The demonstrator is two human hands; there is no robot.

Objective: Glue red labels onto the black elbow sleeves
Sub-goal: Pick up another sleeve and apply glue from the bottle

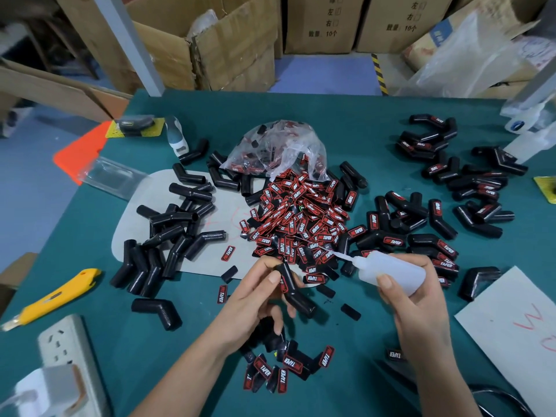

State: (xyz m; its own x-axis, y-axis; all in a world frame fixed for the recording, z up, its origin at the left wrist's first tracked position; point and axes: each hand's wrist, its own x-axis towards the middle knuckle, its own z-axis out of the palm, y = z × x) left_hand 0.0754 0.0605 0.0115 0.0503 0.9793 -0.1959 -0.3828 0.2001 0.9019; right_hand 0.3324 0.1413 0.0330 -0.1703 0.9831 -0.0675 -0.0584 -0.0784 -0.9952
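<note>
1. Both hands work low in the middle of the table; the left hand (258, 299) grips one black sleeve (293, 291), thumb on top and fingers curled under it; the right hand (412, 293) is wrapped round a glue bottle (391, 273), thumb pressed on its side.
2. That sleeve is a matte black bent tube; its upper leg points up and away from the person, its lower leg runs down to the right and ends in an open mouth; a red label (283, 285) lies along the upper leg just under the thumb.
3. Translucent white and soft-looking, the bottle lies nearly level; its thin nozzle points left and slightly up over the label pile, apart from the sleeve.
4. A heap of labels (301, 224) lies just beyond the hands: small flat rectangles, red and black with white lettering, spilling from a crumpled clear bag (276, 149); loose ones (285, 367) lie under the left wrist.
5. Unlabelled sleeves (168, 230) are piled to the left, partly on a grey sheet (135, 212); labelled sleeves (445, 212) are spread to the right.
6. All of it rests on a teal table (150, 356); a yellow knife (51, 299) and a white power strip (72, 365) lie at the left edge; white paper (511, 326) with red marks lies at the right.
</note>
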